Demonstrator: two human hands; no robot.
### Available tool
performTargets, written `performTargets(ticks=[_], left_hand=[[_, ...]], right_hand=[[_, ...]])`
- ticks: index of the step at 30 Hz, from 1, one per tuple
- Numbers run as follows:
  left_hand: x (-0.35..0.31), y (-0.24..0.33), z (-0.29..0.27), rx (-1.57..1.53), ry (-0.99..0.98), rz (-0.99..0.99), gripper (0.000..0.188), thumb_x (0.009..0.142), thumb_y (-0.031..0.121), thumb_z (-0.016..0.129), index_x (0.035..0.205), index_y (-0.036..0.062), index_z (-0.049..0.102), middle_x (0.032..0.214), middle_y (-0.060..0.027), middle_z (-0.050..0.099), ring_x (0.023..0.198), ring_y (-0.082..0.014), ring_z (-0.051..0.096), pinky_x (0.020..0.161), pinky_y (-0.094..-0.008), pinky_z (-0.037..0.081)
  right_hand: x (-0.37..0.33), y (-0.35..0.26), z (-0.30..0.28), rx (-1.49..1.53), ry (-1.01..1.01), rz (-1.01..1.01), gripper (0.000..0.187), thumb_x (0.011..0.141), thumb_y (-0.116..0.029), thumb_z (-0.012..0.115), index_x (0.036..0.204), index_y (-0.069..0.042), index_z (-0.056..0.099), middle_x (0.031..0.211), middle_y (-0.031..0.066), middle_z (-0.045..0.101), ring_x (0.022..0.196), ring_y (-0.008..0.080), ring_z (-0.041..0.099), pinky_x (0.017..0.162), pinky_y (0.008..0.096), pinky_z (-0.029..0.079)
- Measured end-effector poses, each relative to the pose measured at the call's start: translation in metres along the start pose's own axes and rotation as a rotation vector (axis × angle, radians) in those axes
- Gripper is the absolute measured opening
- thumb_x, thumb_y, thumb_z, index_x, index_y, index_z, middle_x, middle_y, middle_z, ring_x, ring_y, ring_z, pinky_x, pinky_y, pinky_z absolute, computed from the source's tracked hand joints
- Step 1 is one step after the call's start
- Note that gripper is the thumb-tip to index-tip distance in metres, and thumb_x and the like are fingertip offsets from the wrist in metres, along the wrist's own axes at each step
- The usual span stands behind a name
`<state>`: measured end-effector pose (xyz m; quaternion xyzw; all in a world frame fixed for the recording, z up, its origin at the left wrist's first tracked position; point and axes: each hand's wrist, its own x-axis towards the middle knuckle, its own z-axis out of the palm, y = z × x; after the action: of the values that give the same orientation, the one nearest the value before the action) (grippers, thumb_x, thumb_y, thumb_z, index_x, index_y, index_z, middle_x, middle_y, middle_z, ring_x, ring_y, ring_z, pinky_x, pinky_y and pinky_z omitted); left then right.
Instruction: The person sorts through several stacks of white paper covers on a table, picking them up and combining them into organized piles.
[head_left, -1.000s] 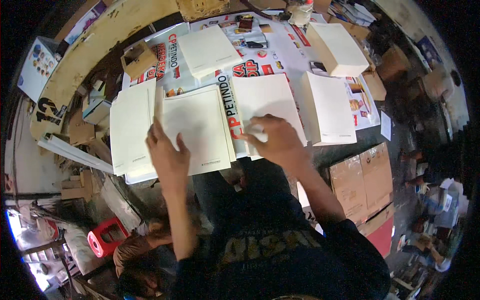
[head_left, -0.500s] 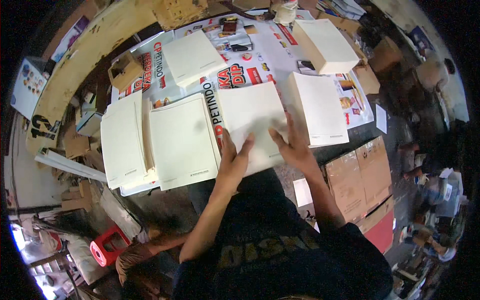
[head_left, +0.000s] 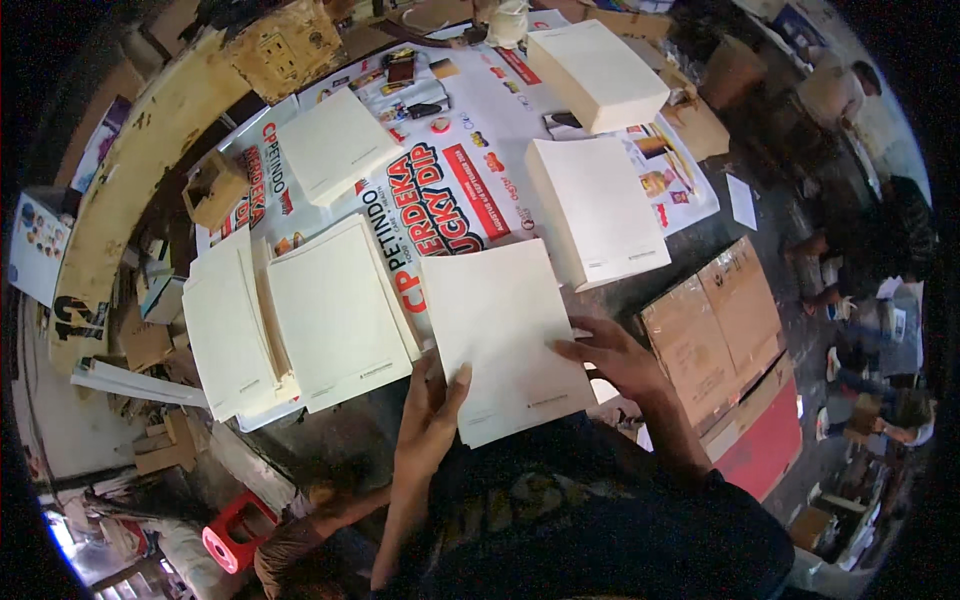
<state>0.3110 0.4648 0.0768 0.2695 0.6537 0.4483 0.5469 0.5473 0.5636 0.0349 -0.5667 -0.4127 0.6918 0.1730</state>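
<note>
A cream paper sheaf [head_left: 505,335] lies at the table's near edge, in front of me. My left hand [head_left: 432,408] grips its lower left corner, thumb on top. My right hand [head_left: 610,352] holds its right edge, fingers spread on the paper. To the left lie a second cream stack [head_left: 335,310] and a third, fanned one [head_left: 225,325]. Another stack [head_left: 595,210] rests just beyond my right hand.
A printed red and white banner [head_left: 450,180] covers the table. Two more cream stacks lie farther back [head_left: 338,145], [head_left: 597,72]. Cardboard boxes [head_left: 715,320] stand at my right. A red stool [head_left: 232,532] and a crouching person [head_left: 310,520] are below left. Other people sit at the right [head_left: 880,300].
My left hand left the middle stack and came right to the sheaf in front of me. Both hands now hold that sheaf, which has slid nearer to me.
</note>
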Motion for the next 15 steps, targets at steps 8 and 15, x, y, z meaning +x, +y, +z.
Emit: performTargets(ticks=[8,15], left_hand=[[0.041,0.036,-0.031,0.141,-0.039,0.587,0.054,0.094,0.000,0.058,0.142,-0.0046,0.032,0.129,-0.0182,0.055,0.121,-0.0197,0.051,0.105,-0.0326,0.038],[0.104,0.068,-0.032,-0.087,-0.139,0.658,0.085,0.077,-0.008,0.072,0.146,-0.0022,0.024,0.132,-0.0186,0.053,0.124,-0.0252,0.051,0.105,-0.0371,0.042]], right_hand=[[0.026,-0.065,0.022,-0.217,-0.154,-0.662,0.050,0.092,-0.020,0.066,0.136,-0.001,0.048,0.114,0.0100,0.065,0.107,0.0168,0.060,0.092,0.0326,0.049],[0.087,-0.089,0.029,-0.123,-0.118,-0.886,0.071,0.086,-0.001,0.067,0.146,0.001,0.030,0.136,0.0178,0.051,0.127,0.0226,0.049,0.108,0.0357,0.038]])
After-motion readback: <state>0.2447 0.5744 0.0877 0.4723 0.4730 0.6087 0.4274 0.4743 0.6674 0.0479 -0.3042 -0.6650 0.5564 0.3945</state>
